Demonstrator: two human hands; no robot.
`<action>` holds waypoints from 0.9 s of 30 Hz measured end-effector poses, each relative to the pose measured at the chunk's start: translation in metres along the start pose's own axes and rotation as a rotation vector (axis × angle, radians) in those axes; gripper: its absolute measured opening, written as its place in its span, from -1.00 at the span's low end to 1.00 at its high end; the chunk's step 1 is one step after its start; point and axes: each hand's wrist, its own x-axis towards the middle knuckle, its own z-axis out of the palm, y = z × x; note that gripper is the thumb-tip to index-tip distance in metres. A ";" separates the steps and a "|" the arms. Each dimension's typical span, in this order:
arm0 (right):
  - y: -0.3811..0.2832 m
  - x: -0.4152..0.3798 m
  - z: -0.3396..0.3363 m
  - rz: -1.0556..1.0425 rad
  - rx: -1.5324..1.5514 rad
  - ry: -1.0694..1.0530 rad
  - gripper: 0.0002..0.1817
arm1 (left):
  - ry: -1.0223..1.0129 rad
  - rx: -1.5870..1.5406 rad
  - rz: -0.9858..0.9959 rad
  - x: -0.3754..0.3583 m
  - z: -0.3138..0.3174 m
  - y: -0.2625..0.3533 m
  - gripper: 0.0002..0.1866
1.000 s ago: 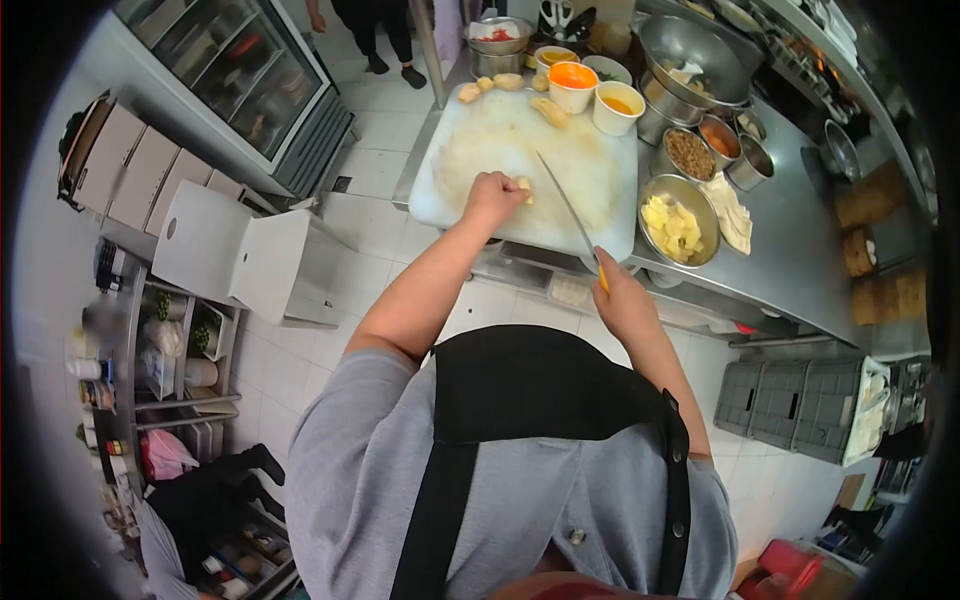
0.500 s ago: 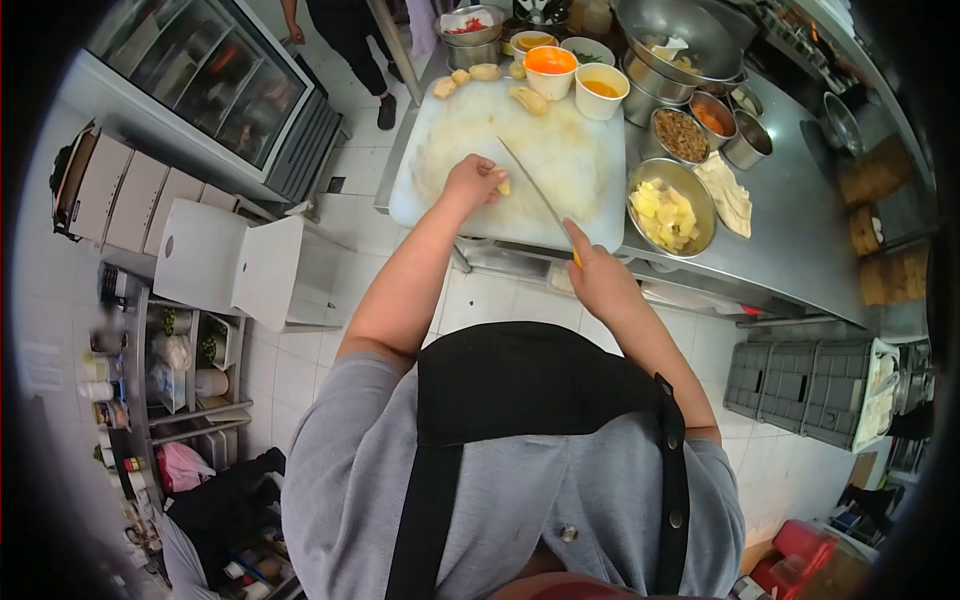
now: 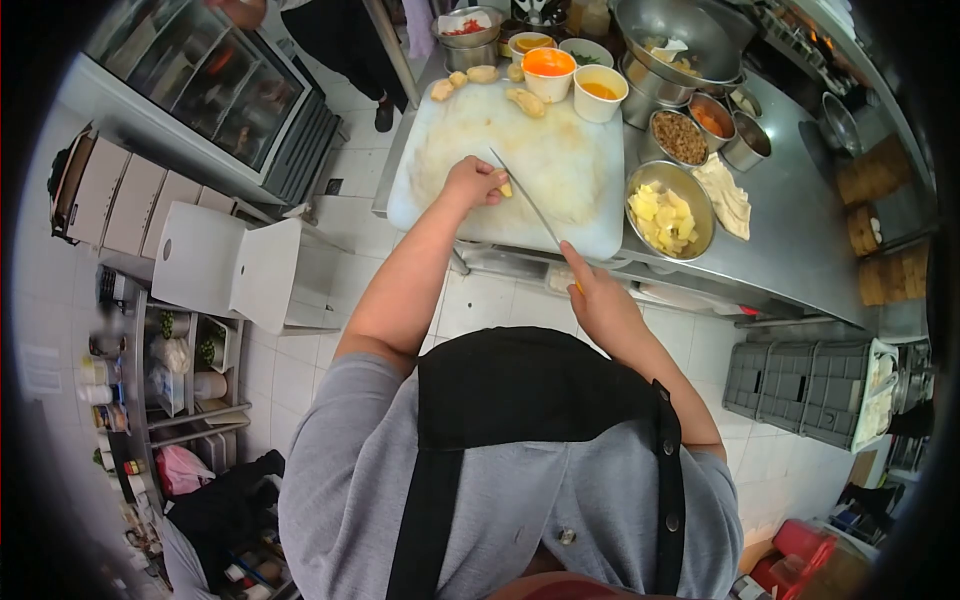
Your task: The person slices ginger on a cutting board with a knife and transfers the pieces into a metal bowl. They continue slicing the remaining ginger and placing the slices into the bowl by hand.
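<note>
- Yellow piece (image 3: 506, 188): lies on the cutting board (image 3: 470, 120), near its front edge, pinned by my left hand (image 3: 474, 183), grip clenched on it.
- Knife (image 3: 528, 205): grasped by my right hand (image 3: 600, 295), blade just beside those fingers; I judge a slip could nick them.
- Steel bowl (image 3: 700, 200), right of the board on the desk (image 3: 800, 230): cut pieces could scatter short of it.

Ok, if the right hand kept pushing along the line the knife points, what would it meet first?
Likely the yellow piece pinned under the left hand on the cutting board; the knife tip sits right by those fingers, though depth is unclear.
</note>
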 end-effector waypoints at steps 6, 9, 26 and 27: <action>0.009 -0.006 -0.001 0.011 0.004 0.005 -0.30 | 0.002 0.040 0.043 0.002 0.002 -0.001 -0.59; 0.010 -0.001 -0.001 0.037 0.005 0.007 -0.31 | -0.024 -0.022 -0.028 -0.006 0.001 0.011 -0.60; 0.001 0.005 -0.005 0.057 0.076 -0.013 -0.32 | -0.056 0.187 0.086 0.005 -0.003 -0.009 -0.48; 0.002 0.005 -0.005 0.055 0.073 -0.010 -0.32 | -0.026 0.248 0.105 0.002 -0.004 -0.006 -0.47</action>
